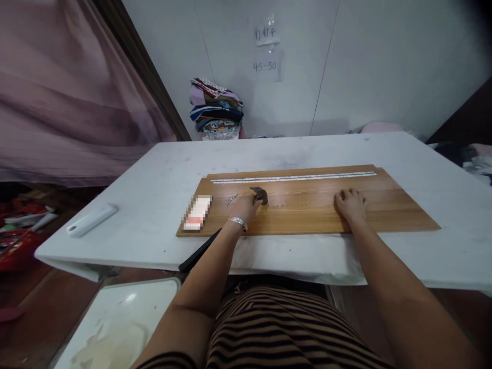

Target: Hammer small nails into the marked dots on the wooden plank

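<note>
A wooden board (319, 218) lies flat, with a row of small dark dots, perhaps nail heads, along its middle. Near the left end of that row is the dark head of a hammer (262, 195). My left hand (244, 207), with a bracelet at the wrist, is closed around the hammer by its head; the black handle slants down-left under my forearm. Just left of this hand is a small pile of nails (231, 200). My right hand (351, 204) rests on the right part of the board, fingers bent and apart, holding nothing.
The board rests on a white table (146, 205). A measuring strip (295, 178) runs along its back, and a blurred-out phone (198, 212) lies at its left end. Further left is a white object (91, 220). Folded clothes (217, 107) are stacked by the wall.
</note>
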Tool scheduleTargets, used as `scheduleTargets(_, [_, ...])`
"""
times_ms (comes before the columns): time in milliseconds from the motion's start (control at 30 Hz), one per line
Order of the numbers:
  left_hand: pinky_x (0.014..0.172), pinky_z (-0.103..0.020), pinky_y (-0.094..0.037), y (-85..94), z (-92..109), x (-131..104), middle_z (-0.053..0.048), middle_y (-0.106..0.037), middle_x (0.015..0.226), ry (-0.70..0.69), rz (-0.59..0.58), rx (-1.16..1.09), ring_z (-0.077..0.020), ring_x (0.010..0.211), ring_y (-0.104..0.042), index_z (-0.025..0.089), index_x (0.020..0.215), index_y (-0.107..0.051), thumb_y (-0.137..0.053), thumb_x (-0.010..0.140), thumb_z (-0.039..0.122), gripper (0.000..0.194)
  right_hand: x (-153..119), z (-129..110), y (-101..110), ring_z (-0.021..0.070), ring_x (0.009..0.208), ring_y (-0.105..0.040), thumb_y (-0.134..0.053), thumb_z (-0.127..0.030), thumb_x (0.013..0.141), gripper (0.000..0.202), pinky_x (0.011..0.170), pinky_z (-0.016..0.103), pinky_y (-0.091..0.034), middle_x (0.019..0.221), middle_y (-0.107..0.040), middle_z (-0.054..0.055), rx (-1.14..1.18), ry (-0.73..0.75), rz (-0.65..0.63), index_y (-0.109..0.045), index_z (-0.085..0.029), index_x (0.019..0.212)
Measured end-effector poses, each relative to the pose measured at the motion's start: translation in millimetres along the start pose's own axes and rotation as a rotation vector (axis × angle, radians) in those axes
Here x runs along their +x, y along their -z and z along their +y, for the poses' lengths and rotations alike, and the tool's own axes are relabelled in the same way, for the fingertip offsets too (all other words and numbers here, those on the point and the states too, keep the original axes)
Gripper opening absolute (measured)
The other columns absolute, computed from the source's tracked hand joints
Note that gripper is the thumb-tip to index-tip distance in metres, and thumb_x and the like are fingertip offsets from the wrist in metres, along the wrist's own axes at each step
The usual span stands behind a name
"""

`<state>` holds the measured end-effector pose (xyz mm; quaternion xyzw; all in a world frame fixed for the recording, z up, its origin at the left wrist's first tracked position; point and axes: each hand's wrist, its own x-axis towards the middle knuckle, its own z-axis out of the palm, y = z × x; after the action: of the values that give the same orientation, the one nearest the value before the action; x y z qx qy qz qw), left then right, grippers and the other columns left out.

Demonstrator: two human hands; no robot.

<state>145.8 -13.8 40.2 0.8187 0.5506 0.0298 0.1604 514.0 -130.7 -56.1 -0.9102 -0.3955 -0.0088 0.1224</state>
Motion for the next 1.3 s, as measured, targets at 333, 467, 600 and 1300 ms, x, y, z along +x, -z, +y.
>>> scheduleTargets(333, [0.106,-0.036,-0.055,2.6,-1.4,0.9,-0.017,-0.081,0.137,0.023,-0.002,-0.042,-0.0316,0.13,-0.075,0.018,0.132,-0.08,-0.057,0.112,0.042,0.039,0.3,1.2,-1.5,0.0399,0.139,-0.054,-0.031,-0.04,0.109,0.059,0.118,0.06,-0.041,0.151,-0.067,0.027,-0.006,0.009,-0.004,-0.078,-0.011,0.131])
scheduleTargets(467, [0.106,-0.034,-0.055,-1.0,-2.4,0.8,-0.017,-0.081,0.137,-0.001,0.008,-0.03,-0.0302,0.132,-0.073,0.017,0.124,-0.082,-0.059,0.111,0.04,0.034,1.4,1.7,-1.8,0.0393,0.139,-0.054,-0.031,-0.04,0.109,0.059,0.116,0.059,-0.042,0.15,-0.067,0.027,-0.004,0.003,-0.007,-0.078,-0.012,0.131])
scheduleTargets(600, [0.103,-0.034,-0.055,-0.9,-2.7,0.1,-0.016,-0.082,0.134,0.014,-0.005,-0.045,-0.0298,0.128,-0.075,0.018,0.124,-0.082,-0.059,0.111,0.04,0.034,1.7,1.9,-1.3,0.0401,0.138,-0.054,-0.032,-0.04,0.108,0.058,0.115,0.059,-0.042,0.149,-0.067,0.027,-0.001,0.005,-0.003,-0.079,-0.012,0.129])
scheduleTargets(1300, [0.104,-0.037,-0.056,0.7,-3.8,0.5,-0.016,-0.082,0.133,0.017,-0.011,-0.038,-0.0318,0.129,-0.075,0.02,0.125,-0.081,-0.057,0.11,0.043,0.037,0.5,0.6,0.6,0.0385,0.142,-0.053,-0.031,-0.04,0.111,0.059,0.119,0.057,-0.04,0.152,-0.066,0.026,-0.017,-0.007,-0.022,-0.078,-0.012,0.135])
